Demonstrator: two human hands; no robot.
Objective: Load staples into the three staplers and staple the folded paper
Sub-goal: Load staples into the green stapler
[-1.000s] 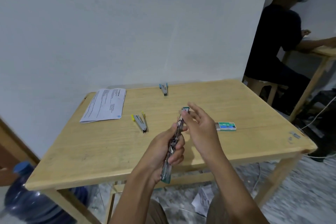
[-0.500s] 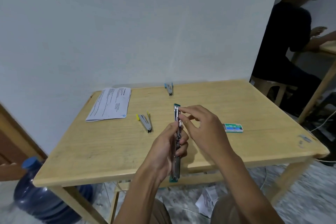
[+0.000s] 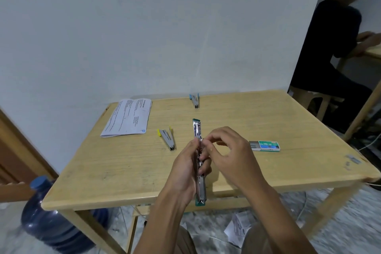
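Head view: the green stapler, opened out straight, is gripped around its middle by the left hand above the near edge of the table. Its metal rail is pinched by curled fingertips of the right hand (staples there cannot be made out).

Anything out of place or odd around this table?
Crumpled paper lies on the floor under the table, and small grey bits, perhaps staple strips, sit loose near its right front corner. Otherwise nothing stands out.
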